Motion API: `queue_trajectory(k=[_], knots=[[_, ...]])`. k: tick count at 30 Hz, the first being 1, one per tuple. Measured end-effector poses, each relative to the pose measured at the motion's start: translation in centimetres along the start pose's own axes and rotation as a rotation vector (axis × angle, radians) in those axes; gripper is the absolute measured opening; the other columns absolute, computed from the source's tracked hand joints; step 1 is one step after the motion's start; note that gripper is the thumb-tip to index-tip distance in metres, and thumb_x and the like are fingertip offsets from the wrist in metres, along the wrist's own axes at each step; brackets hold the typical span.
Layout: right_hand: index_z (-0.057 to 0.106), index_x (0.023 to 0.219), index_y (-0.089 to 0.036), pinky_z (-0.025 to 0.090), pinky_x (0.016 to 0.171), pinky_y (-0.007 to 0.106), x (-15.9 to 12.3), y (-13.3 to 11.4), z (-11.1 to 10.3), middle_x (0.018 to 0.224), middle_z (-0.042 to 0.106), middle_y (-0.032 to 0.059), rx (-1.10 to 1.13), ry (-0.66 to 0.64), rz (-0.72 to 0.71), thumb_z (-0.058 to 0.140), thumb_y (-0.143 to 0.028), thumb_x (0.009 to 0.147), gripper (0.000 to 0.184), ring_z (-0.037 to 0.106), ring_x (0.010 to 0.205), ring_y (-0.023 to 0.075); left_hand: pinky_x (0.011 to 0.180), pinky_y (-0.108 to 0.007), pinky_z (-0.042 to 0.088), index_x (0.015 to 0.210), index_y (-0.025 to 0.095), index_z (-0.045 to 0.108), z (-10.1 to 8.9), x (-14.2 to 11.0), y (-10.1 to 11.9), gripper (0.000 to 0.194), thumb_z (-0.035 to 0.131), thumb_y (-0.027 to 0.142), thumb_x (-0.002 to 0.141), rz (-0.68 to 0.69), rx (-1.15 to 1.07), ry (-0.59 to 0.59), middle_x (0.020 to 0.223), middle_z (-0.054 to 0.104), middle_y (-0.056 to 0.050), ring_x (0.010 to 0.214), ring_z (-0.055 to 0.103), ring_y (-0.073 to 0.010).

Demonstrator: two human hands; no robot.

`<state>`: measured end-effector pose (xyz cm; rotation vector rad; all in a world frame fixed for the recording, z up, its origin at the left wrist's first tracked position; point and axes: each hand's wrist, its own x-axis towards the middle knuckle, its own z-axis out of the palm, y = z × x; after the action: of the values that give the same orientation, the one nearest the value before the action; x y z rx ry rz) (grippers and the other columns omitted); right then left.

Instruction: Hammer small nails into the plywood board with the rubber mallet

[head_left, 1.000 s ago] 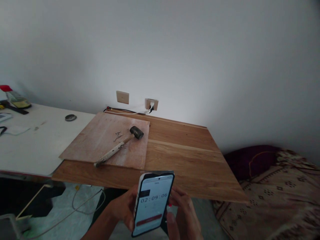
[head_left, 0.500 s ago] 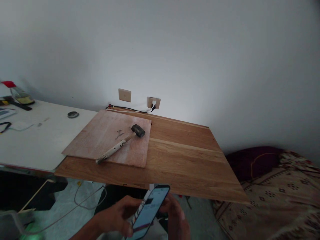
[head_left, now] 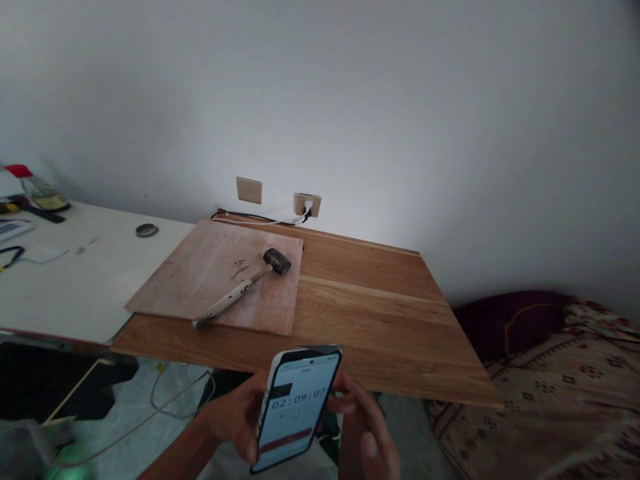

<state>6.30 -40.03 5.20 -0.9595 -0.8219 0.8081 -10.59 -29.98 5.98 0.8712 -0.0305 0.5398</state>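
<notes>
My left hand (head_left: 237, 417) grips a smartphone (head_left: 293, 417) along its left side, thumb against the lower left edge. The phone is tilted with its lit screen toward me, showing large timer digits and a dark red bar near the bottom. Beside the phone's right edge is my right hand (head_left: 367, 433), its fingers bent and its thumb apart from them. The fingertips are at the phone's edge; whether they press on it is hard to see. Beyond the phone, a mallet (head_left: 235, 293) with a black head and worn pale handle lies on a thin board (head_left: 175, 280).
Several small nails (head_left: 240, 267) lie beside the mallet. The board rests across a wooden tabletop (head_left: 370, 320) and a white table (head_left: 100, 280), which bears a round dark lid (head_left: 147, 230) and a red-topped bottle (head_left: 45, 193). Patterned fabric (head_left: 545, 400) is at right.
The phone has risen slightly and turned to face me more, making its digits readable. My right hand has shifted a little to the right, fingers more spread.
</notes>
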Motion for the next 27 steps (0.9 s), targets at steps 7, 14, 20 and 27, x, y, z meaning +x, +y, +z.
queue_trajectory(k=[7,14,20,27], knots=[[0.077,0.128,-0.03,0.063,0.078,0.044,0.4,-0.4,-0.2,0.094,0.076,0.0094,-0.005,-0.012,0.058,0.06,-0.057,0.102,0.041,0.074,0.099,0.0304,0.113,-0.047,0.043,0.135,0.024,0.074,-1.7,-1.4,-1.7,0.079,0.098,0.05,0.065,-0.039,0.052,-0.008,0.134,0.073,-0.01,0.127,0.064,-0.0349],[0.08,0.123,-0.029,0.063,0.087,0.048,0.0,-0.1,-0.8,0.1,0.079,0.0099,0.001,0.016,0.107,0.062,-0.055,0.101,0.038,0.075,0.097,0.0284,0.12,-0.055,0.037,0.127,0.019,0.078,-1.4,-1.2,-2.2,0.081,0.101,0.051,0.057,-0.078,0.033,0.013,0.141,0.069,-0.015,0.137,0.058,-0.0389],[0.081,0.118,-0.028,0.063,0.064,0.039,-0.5,0.6,-1.2,0.096,0.079,0.0105,0.027,0.03,0.187,0.066,-0.058,0.097,0.04,0.076,0.089,0.0292,0.116,-0.051,0.042,0.128,0.022,0.078,-1.7,-1.9,-2.7,0.081,0.102,0.049,0.056,-0.089,0.041,0.018,0.14,0.071,-0.014,0.135,0.061,-0.0376],[0.08,0.121,-0.035,0.06,0.052,0.037,-0.5,0.4,-0.7,0.099,0.076,0.0071,0.075,-0.087,0.262,0.06,-0.062,0.098,0.04,0.072,0.075,0.0263,0.109,-0.047,0.049,0.144,0.022,0.066,-2.5,-3.9,-4.2,0.104,0.103,0.053,0.051,-0.131,-0.032,0.053,0.134,0.073,-0.013,0.123,0.068,-0.0352]])
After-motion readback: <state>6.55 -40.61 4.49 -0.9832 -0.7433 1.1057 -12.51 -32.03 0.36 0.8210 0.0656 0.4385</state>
